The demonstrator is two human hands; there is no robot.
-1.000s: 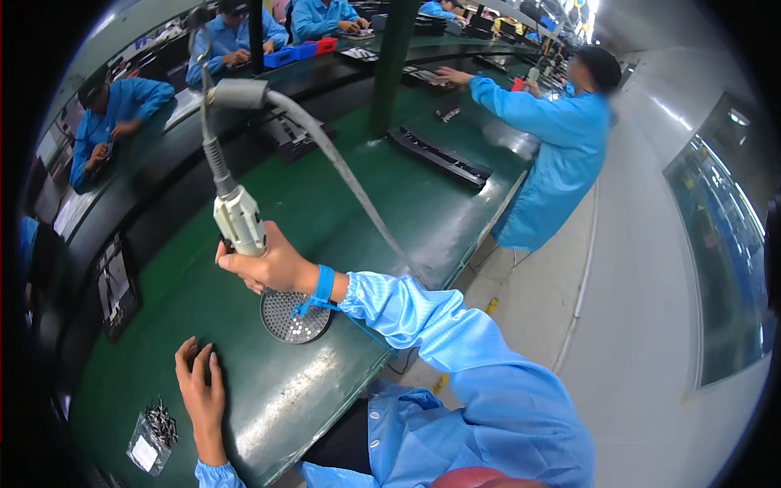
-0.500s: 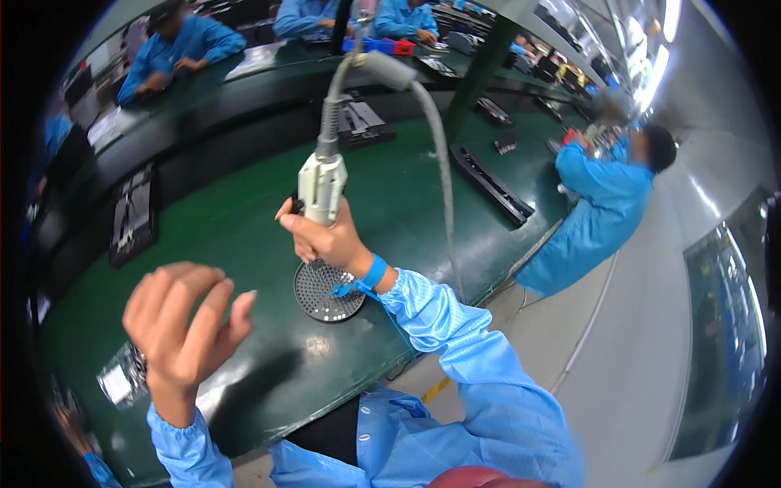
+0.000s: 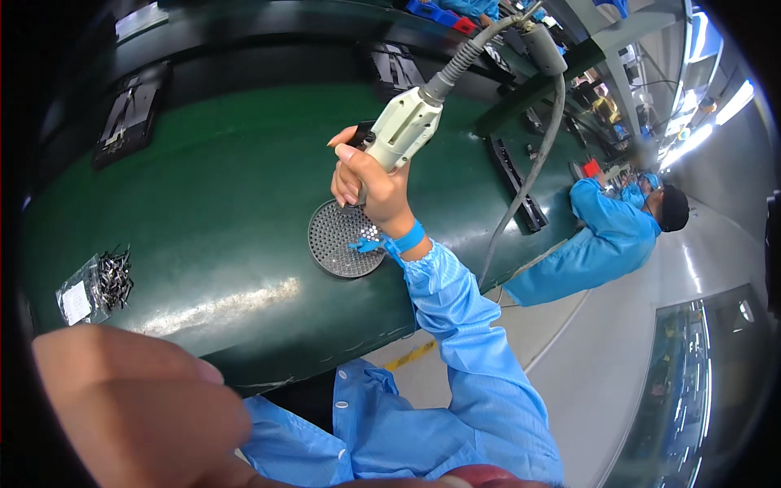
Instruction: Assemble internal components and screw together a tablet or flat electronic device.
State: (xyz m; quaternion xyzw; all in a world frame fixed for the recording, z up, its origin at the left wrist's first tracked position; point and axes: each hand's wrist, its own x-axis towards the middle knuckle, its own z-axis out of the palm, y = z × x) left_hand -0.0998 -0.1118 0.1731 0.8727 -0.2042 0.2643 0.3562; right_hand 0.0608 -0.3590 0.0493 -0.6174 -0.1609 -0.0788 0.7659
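Note:
My right hand (image 3: 376, 185) is wrapped round a pale electric screwdriver (image 3: 405, 126), its ribbed cable end leaning up and to the right. Its lower tip is mostly hidden by my fingers. Below that hand lies a round grey dish (image 3: 332, 244) full of holes, with small bright pieces in a few of them. A blue wrist strap (image 3: 407, 237) circles my right wrist, and its clip hangs over the dish. Large and blurred at the lower left, my left hand (image 3: 138, 407) is close to the camera with curled fingers; their inner side is hidden.
On the green bench (image 3: 220, 203), a clear bag of small dark metal parts (image 3: 85, 297) lies at the left. Long dark housings (image 3: 134, 114) rest further back; another black one (image 3: 517, 183) is at the right. A grey cable (image 3: 543, 154) hangs nearby. A co-worker in blue (image 3: 606, 236) works at right.
My left hand has come down and much nearer the camera, its fingers more curled. The view has shifted; the screwdriver leans further right, still in my right hand.

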